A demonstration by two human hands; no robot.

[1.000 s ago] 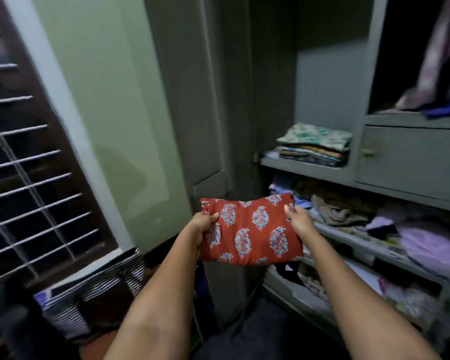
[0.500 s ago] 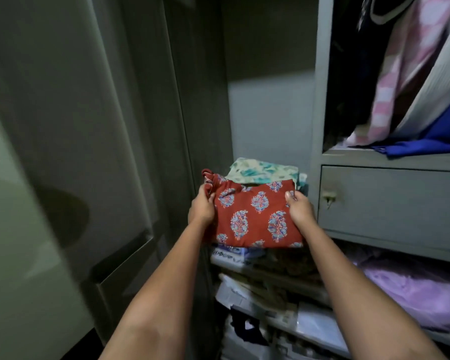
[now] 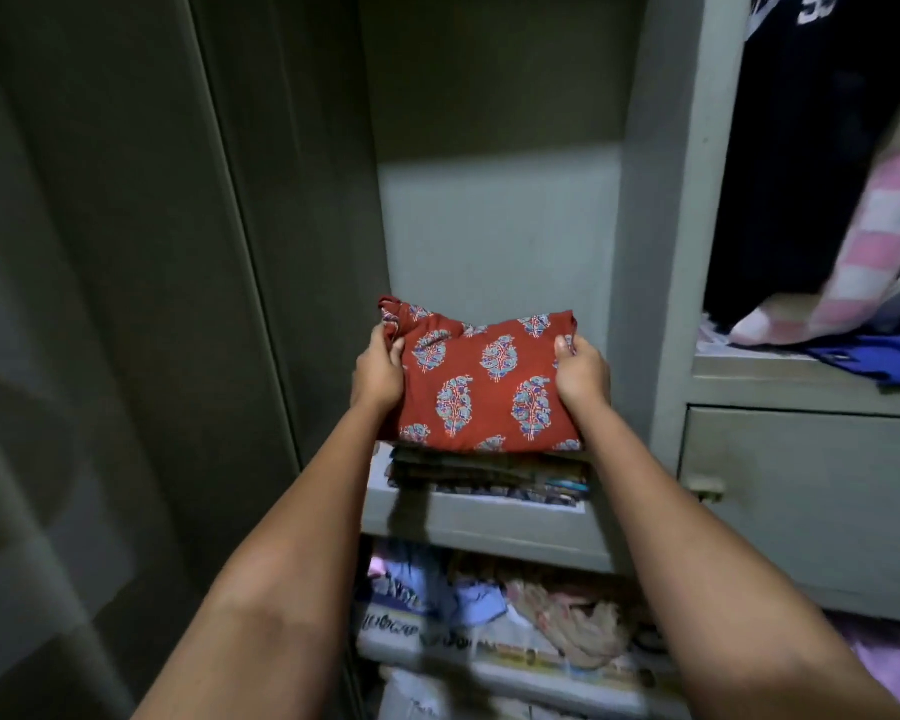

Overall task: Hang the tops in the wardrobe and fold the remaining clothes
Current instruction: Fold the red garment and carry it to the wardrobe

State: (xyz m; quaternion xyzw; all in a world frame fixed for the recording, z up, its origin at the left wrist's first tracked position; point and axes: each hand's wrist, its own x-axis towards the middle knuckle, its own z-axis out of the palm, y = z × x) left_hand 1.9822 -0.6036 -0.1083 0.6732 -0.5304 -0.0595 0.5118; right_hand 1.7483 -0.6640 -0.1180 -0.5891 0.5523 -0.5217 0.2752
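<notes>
A folded red garment (image 3: 481, 384) with blue leaf prints lies on top of a stack of folded clothes (image 3: 489, 475) on a wardrobe shelf (image 3: 484, 527). My left hand (image 3: 378, 374) grips its left edge, thumb on top. Gripping the right edge in the same way is my right hand (image 3: 583, 379). The garment covers the top of the stack, so the piece under it is hidden.
The open wardrobe door (image 3: 178, 304) stands at the left. A closed drawer (image 3: 811, 491) with a small handle is at the right. Above it hang dark and pink-striped tops (image 3: 827, 174). Loose clothes (image 3: 515, 610) fill the lower shelf.
Both hands have carried the red garment up and forward from in front of the shelves onto the stack of folded clothes. The view has closed in on the shelf.
</notes>
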